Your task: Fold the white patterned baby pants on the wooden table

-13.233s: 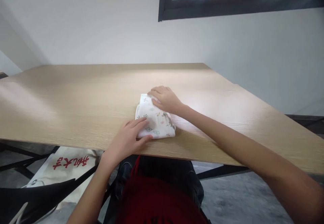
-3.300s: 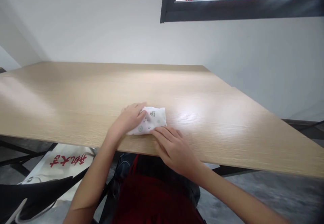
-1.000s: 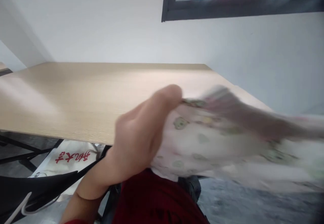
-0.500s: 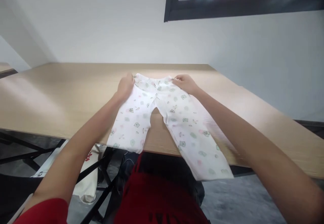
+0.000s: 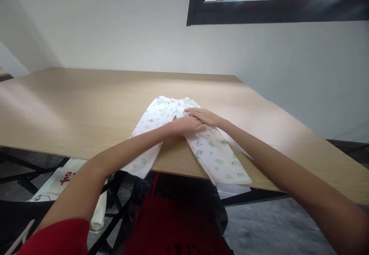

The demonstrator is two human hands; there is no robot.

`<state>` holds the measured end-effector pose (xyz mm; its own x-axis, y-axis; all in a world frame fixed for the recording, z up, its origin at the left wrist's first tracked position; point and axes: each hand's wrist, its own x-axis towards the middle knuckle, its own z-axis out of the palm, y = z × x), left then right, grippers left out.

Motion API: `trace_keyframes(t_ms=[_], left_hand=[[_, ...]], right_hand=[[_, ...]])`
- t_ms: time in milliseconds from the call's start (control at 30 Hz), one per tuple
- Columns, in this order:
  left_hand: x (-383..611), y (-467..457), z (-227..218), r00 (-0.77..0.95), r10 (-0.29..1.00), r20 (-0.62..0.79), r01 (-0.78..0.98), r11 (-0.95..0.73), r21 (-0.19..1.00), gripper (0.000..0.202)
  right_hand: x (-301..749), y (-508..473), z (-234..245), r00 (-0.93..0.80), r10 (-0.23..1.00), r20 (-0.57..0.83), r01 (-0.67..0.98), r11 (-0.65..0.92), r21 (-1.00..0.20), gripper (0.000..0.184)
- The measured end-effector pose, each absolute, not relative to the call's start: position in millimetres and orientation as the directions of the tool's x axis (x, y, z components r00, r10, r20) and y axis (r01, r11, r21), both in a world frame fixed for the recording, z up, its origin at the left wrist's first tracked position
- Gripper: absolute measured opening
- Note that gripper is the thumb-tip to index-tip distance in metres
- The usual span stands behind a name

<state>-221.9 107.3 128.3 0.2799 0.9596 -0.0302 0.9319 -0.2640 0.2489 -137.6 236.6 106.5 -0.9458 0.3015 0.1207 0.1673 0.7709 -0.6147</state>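
A small pair of white trousers (image 5: 215, 153) with a pale animal print lies spread on the wooden table (image 5: 72, 101), waistband away from me, both leg ends hanging over the near edge. My left hand (image 5: 187, 125) lies flat on the right leg near the crotch, fingers stretched out. My right hand (image 5: 203, 115) rests flat just beyond it, on the same leg, fingers together and extended. The two hands touch or overlap slightly.
A white cloth bag with red characters (image 5: 65, 180) sits on the floor under the table's left side, among black table legs (image 5: 25, 174). A white wall runs behind the table, with a dark window frame (image 5: 273, 11) at the upper right.
The folded bundle was shaken out and laid flat as trousers. In the last half second both hands left the waistband corners and came together on the right leg.
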Motion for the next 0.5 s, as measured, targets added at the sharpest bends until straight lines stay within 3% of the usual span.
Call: trace_keyframes(t_ms=[167,333,400,467,500], left_hand=[[-164,24,115,0.385,0.922,-0.047,0.901,-0.364,0.236,0.053],[-186,-20,134,0.435,0.900,0.020,0.884,-0.431,0.182,0.047],[-223,0,148,0.276,0.961,-0.006,0.956,-0.274,0.104,0.042],[-262,21,159,-0.100,0.992,-0.078,0.990,0.107,0.095,0.044],[-277,26,162,-0.179,0.976,-0.126,0.974,0.194,0.118,0.046]], right_hand=[[-141,247,86,-0.950,0.273,0.151,0.177,0.870,-0.460,0.045],[-151,241,95,-0.953,0.261,0.153,0.193,0.914,-0.356,0.048],[-163,229,102,-0.938,0.286,0.195,0.217,0.925,-0.311,0.049],[-180,213,106,-0.938,0.255,0.235,0.189,0.944,-0.269,0.050],[-189,205,107,-0.950,0.214,0.229,0.153,0.954,-0.257,0.048]])
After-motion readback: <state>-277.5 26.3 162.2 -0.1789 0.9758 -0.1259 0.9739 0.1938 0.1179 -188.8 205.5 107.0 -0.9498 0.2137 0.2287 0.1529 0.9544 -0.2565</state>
